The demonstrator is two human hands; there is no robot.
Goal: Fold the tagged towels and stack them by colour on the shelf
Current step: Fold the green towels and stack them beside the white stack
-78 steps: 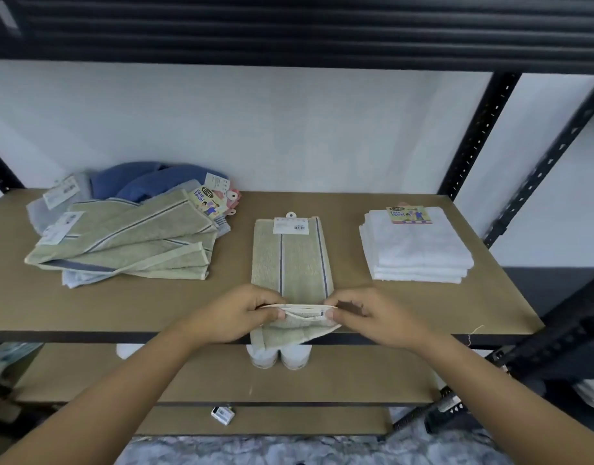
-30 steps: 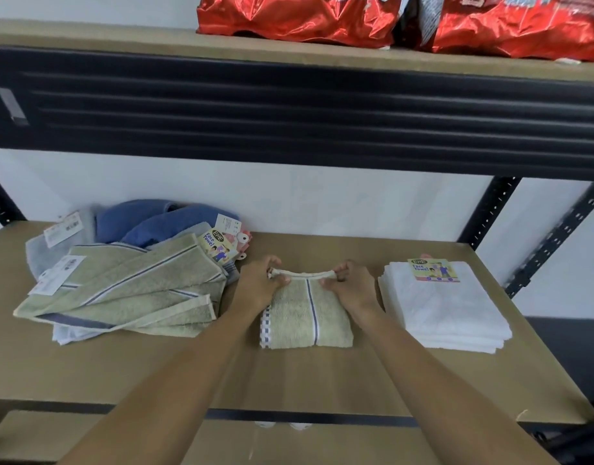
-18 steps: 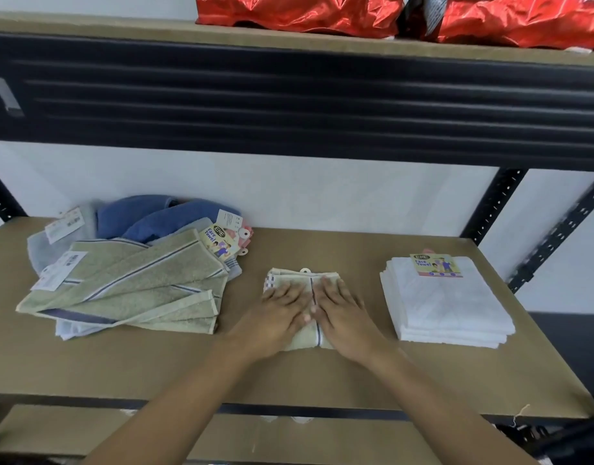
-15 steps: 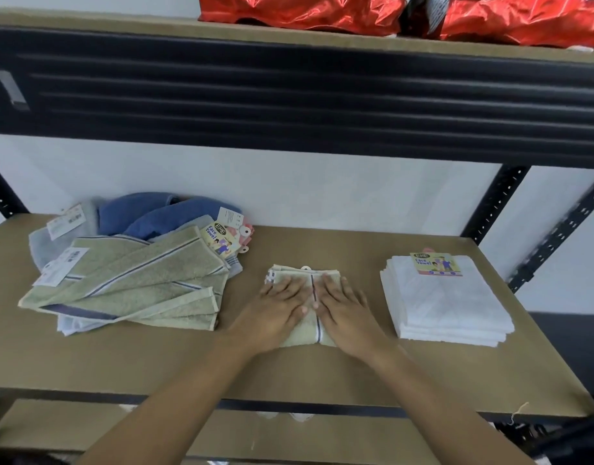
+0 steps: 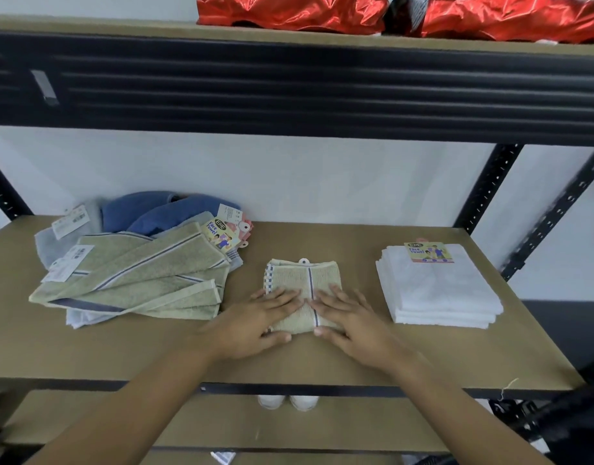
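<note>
A folded green towel [image 5: 302,280] with a blue stripe lies in the middle of the brown shelf [image 5: 322,360], its white tag poking out at the far edge. My left hand [image 5: 255,323] and my right hand [image 5: 349,320] lie flat on its near half, fingers spread, gripping nothing. To the left sits a loose pile of green striped towels [image 5: 138,280] over grey and blue towels [image 5: 161,213], with several tags. On the right stands a neat stack of white towels [image 5: 436,290] with a yellow label.
Red foil bags [image 5: 389,11] lie on the shelf above, whose dark beam [image 5: 289,85] hangs over the work area. Black perforated posts [image 5: 487,186] stand at the right. A lower shelf [image 5: 222,424] shows below the front edge.
The towel's near end was folded away from me, making it half as long. Both hands then pressed flat on it and have slid back toward its near edge.
</note>
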